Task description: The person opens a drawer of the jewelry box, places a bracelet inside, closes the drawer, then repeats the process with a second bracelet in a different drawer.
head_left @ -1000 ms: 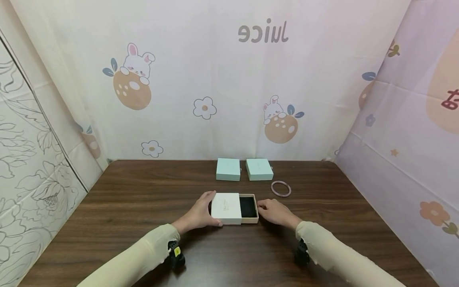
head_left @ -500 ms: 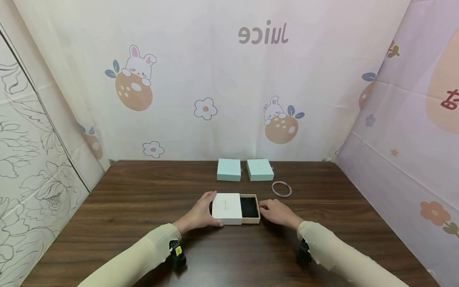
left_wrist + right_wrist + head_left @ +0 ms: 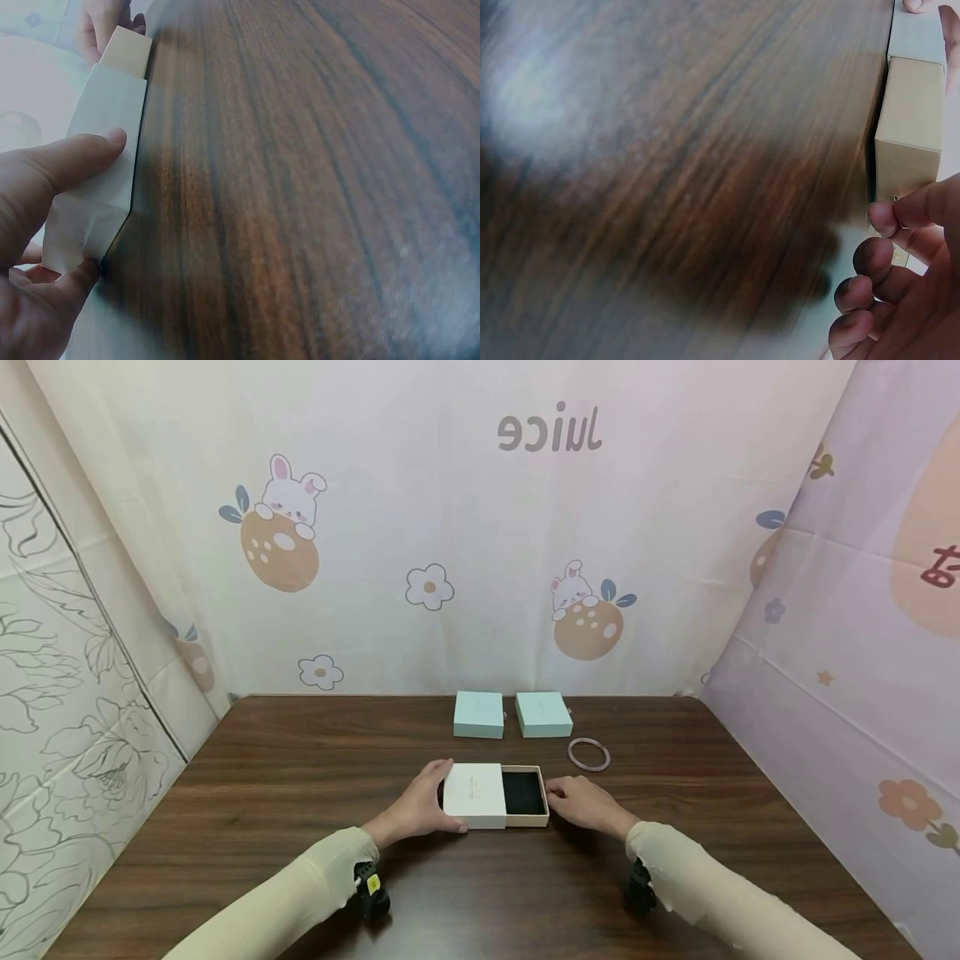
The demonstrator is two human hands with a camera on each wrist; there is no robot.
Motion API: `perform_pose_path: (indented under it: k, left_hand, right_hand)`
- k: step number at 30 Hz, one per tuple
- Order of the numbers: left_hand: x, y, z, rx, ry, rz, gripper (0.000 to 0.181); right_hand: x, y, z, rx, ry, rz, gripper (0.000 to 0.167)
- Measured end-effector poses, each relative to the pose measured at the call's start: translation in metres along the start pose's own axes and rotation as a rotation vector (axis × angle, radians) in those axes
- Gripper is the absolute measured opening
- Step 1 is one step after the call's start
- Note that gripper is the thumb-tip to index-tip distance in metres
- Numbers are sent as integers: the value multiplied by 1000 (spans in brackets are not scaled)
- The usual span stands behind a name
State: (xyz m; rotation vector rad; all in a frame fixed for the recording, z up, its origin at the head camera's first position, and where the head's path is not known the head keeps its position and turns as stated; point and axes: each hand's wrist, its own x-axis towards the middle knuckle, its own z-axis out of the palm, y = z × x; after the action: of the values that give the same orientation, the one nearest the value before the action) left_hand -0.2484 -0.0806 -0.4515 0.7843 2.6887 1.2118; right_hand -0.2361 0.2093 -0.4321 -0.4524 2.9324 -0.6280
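A small white drawer-style gift box lies on the table in the head view. Its white sleeve has faint gold lettering. From the sleeve's right side protrudes a cream drawer, lined with a black pad. My left hand grips the sleeve from the left, thumb along the near side, as the left wrist view shows with the sleeve. At the drawer's right end is my right hand. In the right wrist view, its thumb and forefinger pinch together at the end of the drawer, mostly hiding the pull there.
Two mint-green boxes, a left one and a right one, stand near the table's back edge. A pale pinkish bangle lies in front of the right one. Printed curtains hang behind and beside the brown wooden table.
The right hand has moved slightly right, and the drawer has slid further out of the sleeve, showing more black pad. The left hand and sleeve have stayed nearly still.
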Motion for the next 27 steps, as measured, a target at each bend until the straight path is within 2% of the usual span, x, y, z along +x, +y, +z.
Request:
perform_pose_path:
  k: [13, 27]
  left_hand:
    - [-1, 0, 1, 14, 9, 5, 109]
    - [-1, -1, 1, 11, 8, 0, 109]
  right_hand:
    - [-2, 3, -3, 9, -6, 18, 20]
    - [-3, 9, -3, 14, -8, 4, 22]
